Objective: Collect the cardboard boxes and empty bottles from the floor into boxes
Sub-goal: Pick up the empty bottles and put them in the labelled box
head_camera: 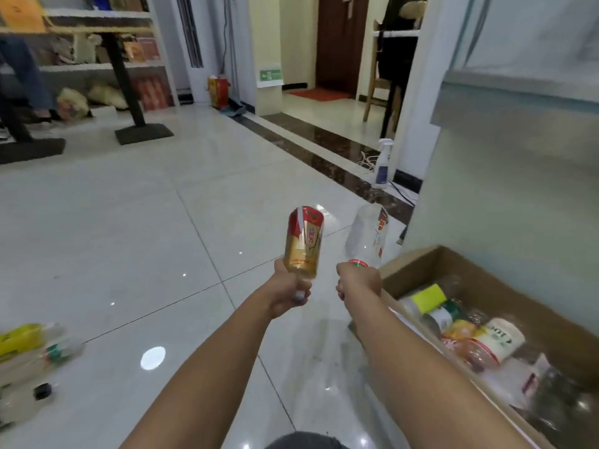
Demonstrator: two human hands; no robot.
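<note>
My left hand (pixel 287 294) grips the neck of an empty bottle with a red and gold label (pixel 303 243), held base-up above the floor. Just to its right, my right hand (pixel 358 283) grips the neck of a clear plastic bottle (pixel 366 236) with a red cap ring, also base-up. An open cardboard box (pixel 418 264) sits on the floor at the right, below and beside my right forearm, and holds several empty bottles (pixel 479 341). More empty bottles (pixel 29 354) lie on the tiles at the far left, blurred.
A pale cabinet wall (pixel 505 196) rises right behind the box. A white spray bottle (pixel 382 165) and cords stand by the dark floor strip. Black table bases (pixel 142 132) and a person's legs are at the back left. White tiles (pixel 162 222) stretch between.
</note>
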